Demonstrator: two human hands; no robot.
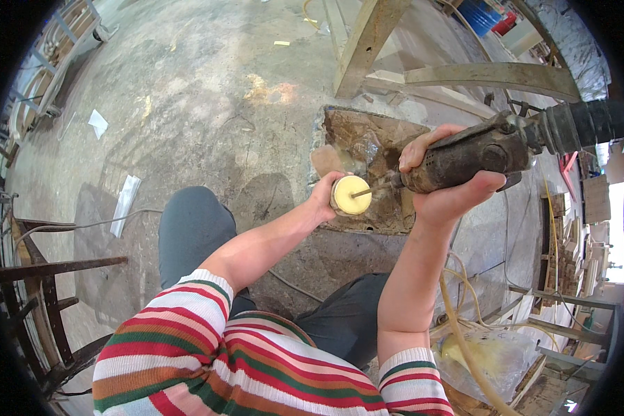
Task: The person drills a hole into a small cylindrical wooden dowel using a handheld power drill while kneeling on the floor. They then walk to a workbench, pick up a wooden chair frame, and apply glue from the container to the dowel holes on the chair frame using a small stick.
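My right hand (447,197) grips a dark, worn power tool (457,159) from below, its thumb along the far side. From the tool's front a thin metal shaft (373,189) points left and meets the middle of a round piece with a yellow face (350,201). My left hand (323,196) holds this short, round piece by its left side, fingers closed around its edge. Whether the shaft enters the yellow face or only touches it, I cannot tell. Both hands are held over a shallow, dirty wooden box (388,220) on the floor.
A thick black ribbed hose (589,126) runs off the tool's rear. Beyond the box stands a wooden frame (364,52). At left are a wheeled cart (62,52) and dark wooden furniture (55,291). A yellowish hose (457,312) and plastic bag (496,357) lie at lower right.
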